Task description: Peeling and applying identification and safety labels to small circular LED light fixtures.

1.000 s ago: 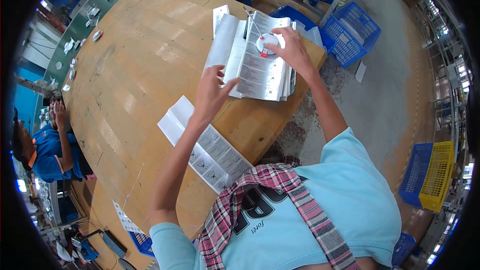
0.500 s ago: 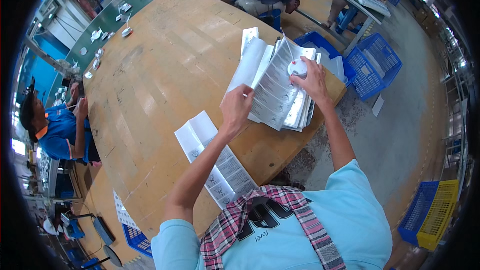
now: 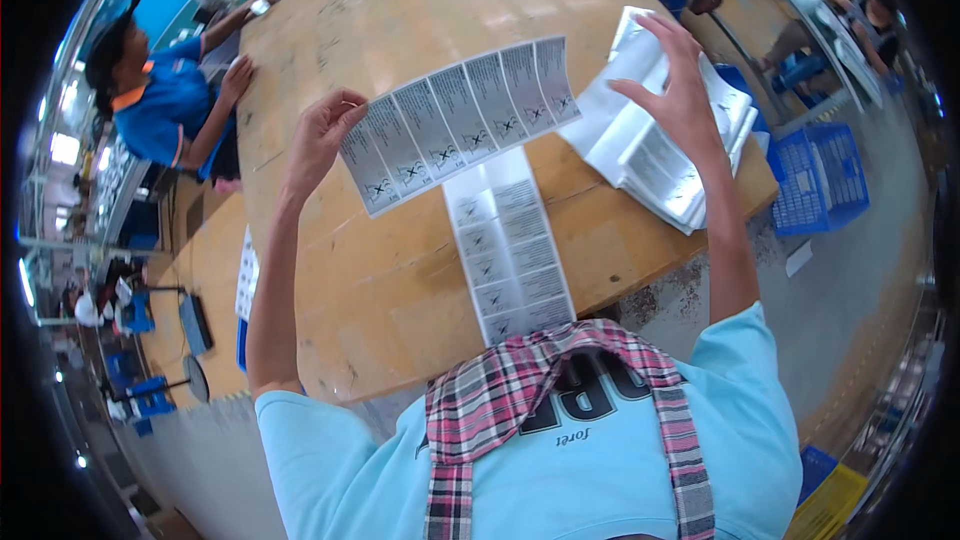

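My left hand [image 3: 324, 137] pinches one end of a long label sheet [image 3: 458, 120] printed with rows of text and crossed symbols. The sheet hangs in the air above the table, curving up at its free right end. Fingers spread, my right hand [image 3: 682, 90] hovers over a stack of sheets [image 3: 665, 168] at the table's right side and holds nothing. Closer to me, a second printed sheet [image 3: 508, 245] lies lengthwise on the table, creased along its middle and partly under the raised one.
The wooden table [image 3: 380, 310] spreads before me. A co-worker in blue [image 3: 165, 105] reaches over its left edge. Beyond the right corner stands a blue plastic basket [image 3: 820, 180]. Other people sit at the far right, and a yellow basket [image 3: 830, 505] is at lower right.
My left hand has drawn a label sheet off the stack to the left. My right hand has let go of the round white object, now out of sight. The view has turned left.
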A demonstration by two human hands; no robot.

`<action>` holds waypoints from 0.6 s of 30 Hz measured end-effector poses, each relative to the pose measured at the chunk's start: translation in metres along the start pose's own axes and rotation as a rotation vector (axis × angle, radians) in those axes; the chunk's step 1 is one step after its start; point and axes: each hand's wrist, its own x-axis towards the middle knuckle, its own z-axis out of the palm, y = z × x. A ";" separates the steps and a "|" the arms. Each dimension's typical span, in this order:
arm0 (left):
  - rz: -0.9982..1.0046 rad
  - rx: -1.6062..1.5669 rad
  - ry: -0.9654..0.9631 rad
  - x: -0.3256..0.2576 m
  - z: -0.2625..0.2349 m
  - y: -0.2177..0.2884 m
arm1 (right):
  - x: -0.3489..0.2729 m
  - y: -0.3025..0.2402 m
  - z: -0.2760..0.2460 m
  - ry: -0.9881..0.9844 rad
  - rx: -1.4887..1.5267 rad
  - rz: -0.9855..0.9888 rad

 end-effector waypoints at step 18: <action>0.401 0.633 0.191 -0.241 0.034 -0.041 | -0.079 -0.107 0.117 -0.314 0.127 -0.624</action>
